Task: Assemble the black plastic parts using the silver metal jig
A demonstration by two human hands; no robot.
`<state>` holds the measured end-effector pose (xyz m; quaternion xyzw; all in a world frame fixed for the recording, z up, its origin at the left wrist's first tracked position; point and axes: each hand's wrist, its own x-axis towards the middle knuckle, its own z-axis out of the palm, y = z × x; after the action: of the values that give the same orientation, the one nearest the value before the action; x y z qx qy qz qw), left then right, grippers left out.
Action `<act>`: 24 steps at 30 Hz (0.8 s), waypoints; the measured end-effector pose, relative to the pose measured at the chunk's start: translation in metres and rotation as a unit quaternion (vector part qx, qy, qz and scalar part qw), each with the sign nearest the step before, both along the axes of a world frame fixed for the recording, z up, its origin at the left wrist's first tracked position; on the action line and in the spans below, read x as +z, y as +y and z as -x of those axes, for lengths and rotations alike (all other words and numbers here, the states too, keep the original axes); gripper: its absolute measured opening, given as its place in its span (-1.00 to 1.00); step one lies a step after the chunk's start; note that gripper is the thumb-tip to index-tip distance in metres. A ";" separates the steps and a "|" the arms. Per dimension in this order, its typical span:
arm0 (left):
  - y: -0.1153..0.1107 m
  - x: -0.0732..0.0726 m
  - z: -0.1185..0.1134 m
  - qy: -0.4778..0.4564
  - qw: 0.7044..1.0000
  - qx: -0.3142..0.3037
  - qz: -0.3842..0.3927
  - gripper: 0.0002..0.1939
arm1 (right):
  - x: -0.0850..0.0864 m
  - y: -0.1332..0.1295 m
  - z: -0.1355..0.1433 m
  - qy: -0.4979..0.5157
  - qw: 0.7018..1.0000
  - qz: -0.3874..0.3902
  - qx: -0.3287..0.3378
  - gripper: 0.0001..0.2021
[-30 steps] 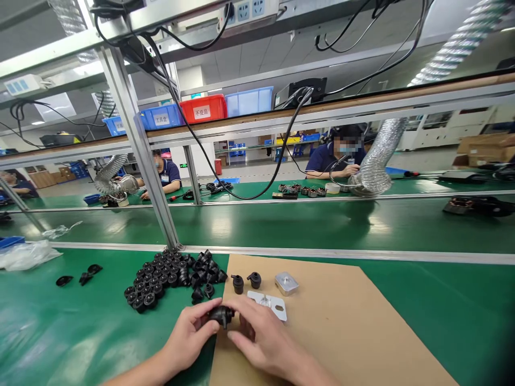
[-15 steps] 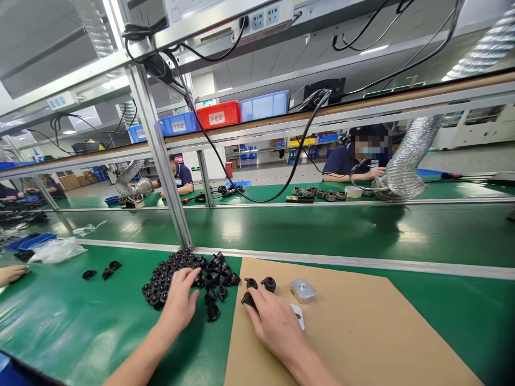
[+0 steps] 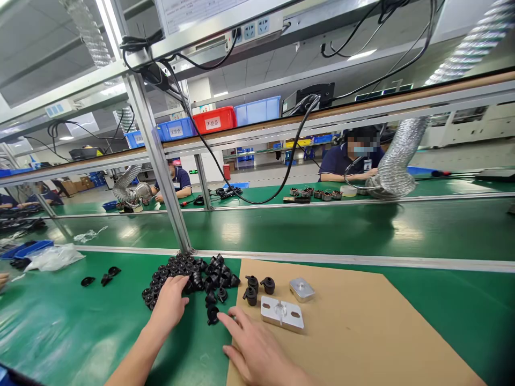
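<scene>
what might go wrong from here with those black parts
The left hand is at the crowded pile of black parts, so it might knock some loose. The right hand has a fingertip close to a separate black part, which a brush could push away. Three black pieces stand close together on the brown sheet; bumping one may topple its neighbours.

A red bin [image 3: 214, 119] is flanked by blue bins [image 3: 176, 130] along the edge of the shelf [image 3: 402, 105], beneath which a cable [image 3: 257, 202] is looped. By the far edge of the desk [image 3: 48, 327], at left, a bag [image 3: 56, 258] is seen. A duct [image 3: 396, 166] is bent towards the far bench [image 3: 458, 186].
</scene>
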<state>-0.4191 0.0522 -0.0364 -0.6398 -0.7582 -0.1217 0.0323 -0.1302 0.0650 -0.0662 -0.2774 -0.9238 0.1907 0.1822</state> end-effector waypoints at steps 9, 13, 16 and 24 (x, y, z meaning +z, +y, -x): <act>-0.016 0.014 -0.029 -0.082 0.996 -0.025 0.026 -0.76 | 0.006 0.011 0.027 -0.055 0.997 0.009 0.050 -0.14; -0.021 0.015 -0.043 -0.138 0.987 -0.067 0.047 -0.71 | -0.024 0.020 0.038 -0.024 0.993 -0.094 0.069 -0.33; -0.023 0.015 -0.046 -0.180 0.975 -0.108 0.074 -0.63 | -0.048 0.028 0.045 0.018 0.982 -0.171 0.073 -0.60; -0.016 -0.009 -0.042 -0.287 0.938 -0.168 0.093 -0.40 | -0.030 0.020 0.030 0.082 0.993 -0.063 0.048 -0.86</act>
<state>-0.3773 0.0362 -0.0451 -0.6962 -0.6243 -0.2329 -0.2669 -0.1597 0.0852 -0.0960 -0.2046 -0.9280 0.1631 0.2654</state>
